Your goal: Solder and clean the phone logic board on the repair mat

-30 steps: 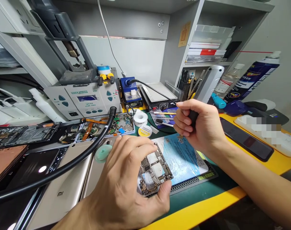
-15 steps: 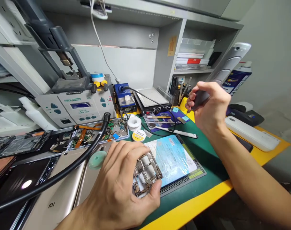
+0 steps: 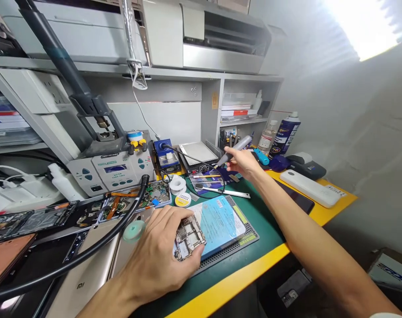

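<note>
Circuit board [image 3: 190, 238] is resting at the left end of a blue box [image 3: 219, 221], left hand [image 3: 164, 249] pinching the board's edges; right hand [image 3: 243, 162] is gripping a grey tool [image 3: 242, 144] above the table [image 3: 230, 285].

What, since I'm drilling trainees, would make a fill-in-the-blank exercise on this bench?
Of board and tool, the left hand holds the ____.
Of the two, the right hand holds the ____.
The big mat is coloured ____.
The table edge is coloured ____.
Missing words: board; tool; green; yellow.
</note>
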Tool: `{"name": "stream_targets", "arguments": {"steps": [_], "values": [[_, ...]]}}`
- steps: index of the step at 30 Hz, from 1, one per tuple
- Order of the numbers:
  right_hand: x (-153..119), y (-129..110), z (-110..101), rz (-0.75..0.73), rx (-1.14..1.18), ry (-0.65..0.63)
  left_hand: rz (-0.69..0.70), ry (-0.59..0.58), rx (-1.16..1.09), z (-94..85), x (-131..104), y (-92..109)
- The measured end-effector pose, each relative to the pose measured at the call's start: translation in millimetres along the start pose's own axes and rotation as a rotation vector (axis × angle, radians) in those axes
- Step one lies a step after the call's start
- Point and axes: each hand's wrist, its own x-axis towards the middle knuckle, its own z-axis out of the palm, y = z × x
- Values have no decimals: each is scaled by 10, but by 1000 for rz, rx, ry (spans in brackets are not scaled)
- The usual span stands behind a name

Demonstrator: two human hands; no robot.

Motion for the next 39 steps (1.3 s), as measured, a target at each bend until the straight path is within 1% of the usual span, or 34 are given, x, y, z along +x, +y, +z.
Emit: {"name": "stream_targets", "arguments": {"steps": [3, 5, 7, 9, 13, 16, 18, 20, 22, 25, 26, 28, 31, 34, 37, 39], "values": [[-13, 47, 95, 81, 22, -114, 1, -2, 19, -3, 7, 0], [-12, 66, 124, 111, 15, -161, 3, 1, 29, -8, 12, 4], [-1, 73, 112, 123, -16, -172, 8, 7, 36, -18, 16, 13], [22, 79, 65, 115, -80, -154, 12, 8, 41, -29, 17, 26], [87, 125, -61, 84, -334, -101, 12, 8, 43, -34, 12, 37], [106, 141, -131, 48, -558, -103, 9, 12, 35, -21, 3, 24], [81, 112, -154, -17, -673, -122, 5, 11, 29, -14, -4, 16], [29, 67, -146, -110, -756, -187, 1, 11, 22, -9, -10, 13], [-33, 35, -99, -196, -820, -318, -1, 14, 16, -5, -9, 15], [-97, 53, 23, -278, -898, -524, -3, 17, 10, -2, 2, 20], [-105, 74, 64, -294, -919, -566, -3, 18, 8, -1, 5, 21], [-106, 120, 132, -311, -951, -608, 0, 22, 5, -1, 7, 19], [-96, 162, 172, -318, -950, -587, 3, 27, 1, 2, 3, 12], [-111, 120, 121, -331, -852, -494, 5, 37, -4, 11, -4, 7], [-193, -41, -15, -367, -630, -367, 15, 50, -16, 20, -11, 8], [-299, -196, -128, -400, -402, -294, 20, 61, -25, 23, -15, 12]]}}
